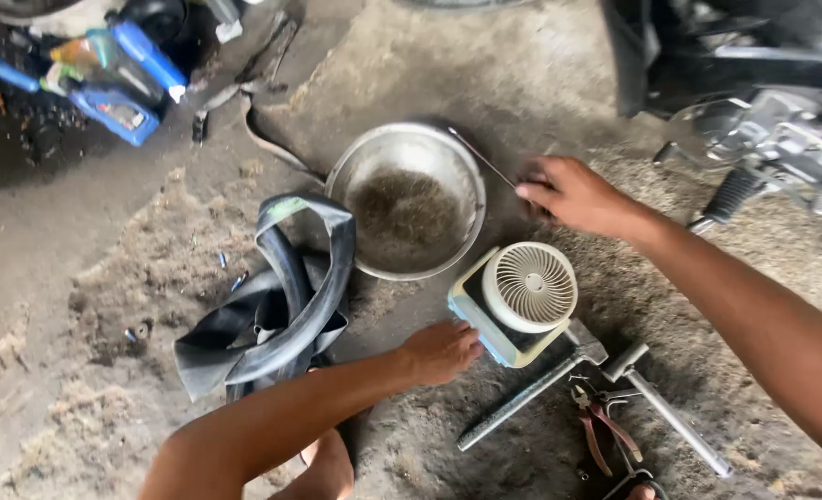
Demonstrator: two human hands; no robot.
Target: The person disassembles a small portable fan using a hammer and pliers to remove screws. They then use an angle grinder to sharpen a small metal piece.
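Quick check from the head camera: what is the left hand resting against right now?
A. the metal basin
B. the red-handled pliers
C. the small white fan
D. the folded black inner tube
C: the left hand lies on the ground with its fingers against the base of the small white fan, apart from the inner tube and the pliers.
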